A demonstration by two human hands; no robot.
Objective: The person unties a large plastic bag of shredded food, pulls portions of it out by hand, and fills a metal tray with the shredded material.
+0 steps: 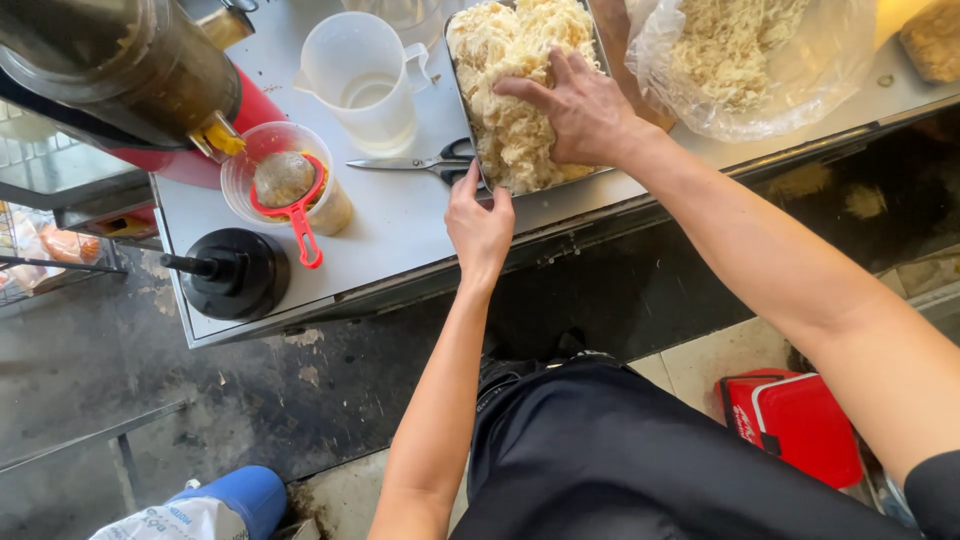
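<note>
Pressed flat, fingers spread, right hand on top of pale shredded food heaped in a metal tray; nothing pinched or lifted, palm simply bearing down on the near half of the heap. Curled over the tray's near left corner, left hand, fingertips on the rim, closed lightly against the metal edge. Shredded heap directly under the right palm and just beyond the left fingertips, filling the tray from the near end to the far end. Just left of the tray, touching or nearly touching its wall, scissors lying flat, blades pointing left. Farther left, a clear measuring jug with a little liquid in it. Near that, a clear plastic cup with a red strainer resting across its mouth, under the spout of a dark juicer. In front of the cup, a black round lid-like part. To the right of the tray, a clear plastic bag of more pale shreds. All set on a steel table.
</note>
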